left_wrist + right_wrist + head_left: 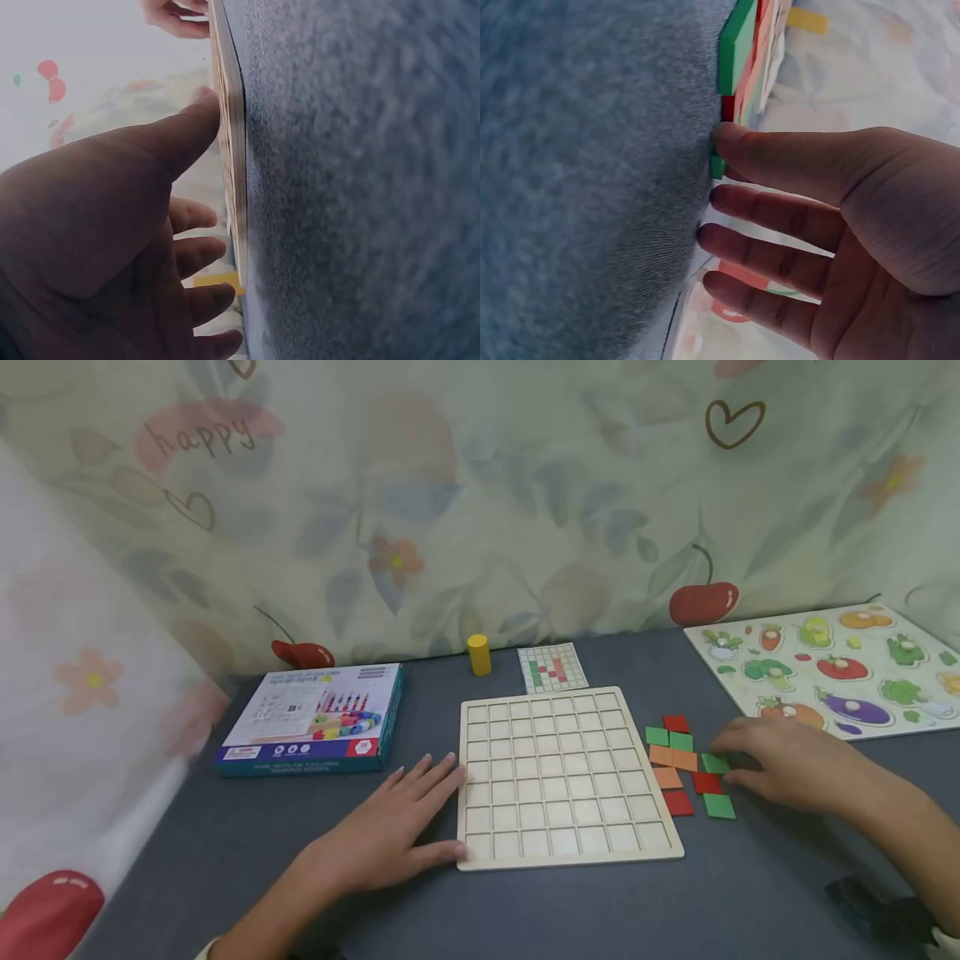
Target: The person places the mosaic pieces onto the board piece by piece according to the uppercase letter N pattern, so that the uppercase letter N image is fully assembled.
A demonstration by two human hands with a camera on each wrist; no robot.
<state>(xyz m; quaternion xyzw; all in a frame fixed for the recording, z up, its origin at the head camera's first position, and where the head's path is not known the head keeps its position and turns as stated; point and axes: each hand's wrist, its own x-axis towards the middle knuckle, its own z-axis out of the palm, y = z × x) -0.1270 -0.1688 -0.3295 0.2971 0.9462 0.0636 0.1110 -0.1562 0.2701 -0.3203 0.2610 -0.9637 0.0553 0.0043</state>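
Grey cloth [555, 910]: covers the whole foreground, and all the bits sit on it.
Left hand [401, 827]: fingers loosely spread, holding nothing, tips at the left edge of the board [562, 777], thumb by its near corner. Well apart from the other hand.
Board: pale wood, flat, roughly mid-table, cut with a grid of square recesses.
Tiles [684, 760]: ten little squares in red, green and orange, laid in a loose cluster along the board's right side, a few right up by its edge.
Right hand [787, 768]: thumb and fingertips down around a green tile [715, 763] on the cluster's outer side; honestly can't tell if it's actually pinching it.
Box [315, 718]: teal sides, beads pictured on the lid, lying flat beyond the left hand.
Veg puzzle [806, 681]: white sheet with knobbed veggies, back right, past the right hand.
Card [555, 668]: small printed grid with red and green squares, just behind the board.
Yellow cylinder [479, 655]: standing upright, left of the card.
Backdrop [487, 543]: pale fabric with leaves, flowers, cherries and a "happy".
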